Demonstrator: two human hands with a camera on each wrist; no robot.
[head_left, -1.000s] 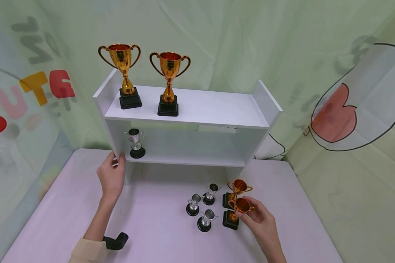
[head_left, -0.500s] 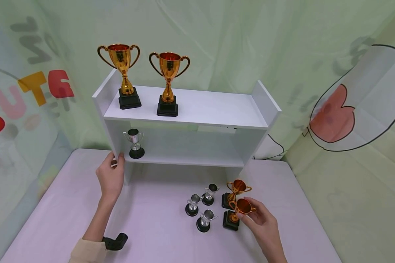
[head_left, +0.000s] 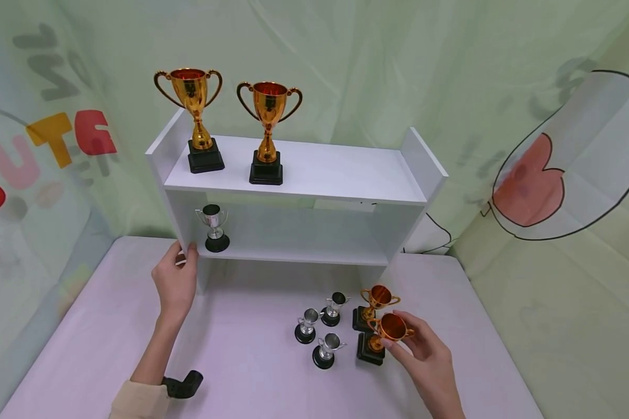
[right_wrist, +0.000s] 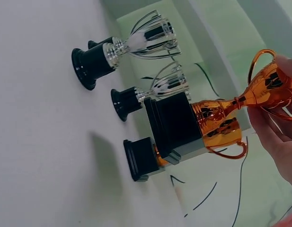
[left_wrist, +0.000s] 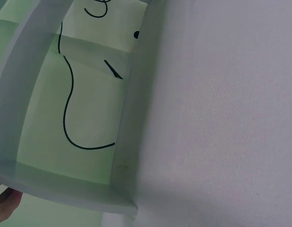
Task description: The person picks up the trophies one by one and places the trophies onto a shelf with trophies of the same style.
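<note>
With thumb and fingers, my right hand (head_left: 430,364) pinches a small gold trophy cup (head_left: 393,327) by its bowl. The right wrist view shows this trophy's black base (right_wrist: 172,124) raised off the tabletop and tilted, its shadow apart from it. Just behind stands a second small gold trophy (head_left: 381,296), partly hidden. Three little silver trophies stand to the left, one of them a nearer silver trophy (head_left: 331,343). My left hand (head_left: 176,285) grips the lower left side panel of the white shelf (head_left: 335,169); its fingertips (left_wrist: 8,203) show at the left wrist view's corner.
Two large gold trophies, a left one (head_left: 194,93) and a right one (head_left: 269,107), stand on the shelf's upper board. A silver trophy (head_left: 216,224) stands at the left of the middle board. A white cloth (head_left: 257,361) covers the table; pale green curtains (head_left: 372,70) hang behind.
My right hand has moved slightly right and lifted the small gold trophy a little. The left hand stays on the shelf's side panel.
</note>
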